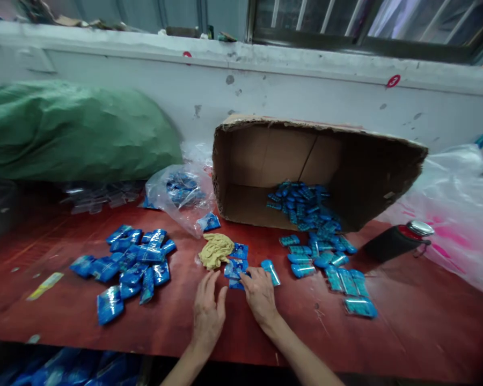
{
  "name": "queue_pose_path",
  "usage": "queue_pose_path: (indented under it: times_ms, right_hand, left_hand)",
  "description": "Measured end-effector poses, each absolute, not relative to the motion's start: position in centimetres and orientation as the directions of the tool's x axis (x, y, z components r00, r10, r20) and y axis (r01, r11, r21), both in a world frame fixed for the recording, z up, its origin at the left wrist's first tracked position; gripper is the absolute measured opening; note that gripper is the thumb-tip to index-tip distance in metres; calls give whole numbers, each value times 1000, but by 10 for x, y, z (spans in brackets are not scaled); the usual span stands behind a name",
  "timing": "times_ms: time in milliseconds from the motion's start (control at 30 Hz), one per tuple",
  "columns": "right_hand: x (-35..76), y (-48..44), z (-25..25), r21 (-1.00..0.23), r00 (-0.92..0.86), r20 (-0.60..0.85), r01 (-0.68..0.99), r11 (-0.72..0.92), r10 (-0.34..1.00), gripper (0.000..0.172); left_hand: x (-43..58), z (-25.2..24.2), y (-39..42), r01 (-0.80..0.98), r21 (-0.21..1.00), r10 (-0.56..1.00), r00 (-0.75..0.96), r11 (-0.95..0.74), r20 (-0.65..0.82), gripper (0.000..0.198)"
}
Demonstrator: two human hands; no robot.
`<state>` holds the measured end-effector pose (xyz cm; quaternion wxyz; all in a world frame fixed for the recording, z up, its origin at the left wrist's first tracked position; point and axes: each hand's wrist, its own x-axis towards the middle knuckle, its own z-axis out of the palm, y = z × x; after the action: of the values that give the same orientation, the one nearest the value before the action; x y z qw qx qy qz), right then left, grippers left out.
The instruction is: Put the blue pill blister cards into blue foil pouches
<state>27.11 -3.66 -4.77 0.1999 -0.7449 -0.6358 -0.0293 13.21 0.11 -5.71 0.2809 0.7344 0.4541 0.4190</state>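
My left hand point(208, 309) hovers over or rests on the red table just in front of a crumpled yellow cloth point(216, 250). Its fingers and thumb are apart, with nothing between them. Beside it, my right hand point(261, 296) has bent fingers closed at the right edge of a small flat blue packet point(235, 268). Other flat blue packets partly overlap it, one point(240, 250) lying farther back. Just right of my right hand lies a clear-and-blue capsule-shaped pack point(270, 272). The right fingertips' exact grip is partly hidden.
A cardboard box point(249, 206) lies on its side, blue packs point(301, 203) spilling out. Filled blue pouches point(132, 262) are heaped at left. A black bottle point(394, 241) stands tilted in view at right. Behind are a clear bag point(173, 206) and a green sack point(76, 131).
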Motion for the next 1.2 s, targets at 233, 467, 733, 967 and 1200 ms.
queue_pose_path:
  times_ms: [233,467,733,967,1200]
  right_hand:
    - [267,-56,-38,-321,112,498,945,63,860,28]
    - [270,-53,-54,-857,386,299,510,68,873,37]
    - [265,-44,-40,-979,319,-186,-138,-149,929,22]
    - [257,-47,-41,-988,393,-129,21,-150,910,15]
    - [251,-47,-25,-963,440,-14,235,-131,898,17]
  left_hand:
    - [152,-35,-12,-20,968,947,210,252,-242,38]
    - [155,-43,-10,-123,917,892,311,379,-327,26]
    - [152,-44,-7,-98,907,872,335,409,-357,30]
    - [152,-46,-11,-144,900,901,213,412,-378,26]
    - [161,-42,-12,-265,838,878,172,477,-446,29]
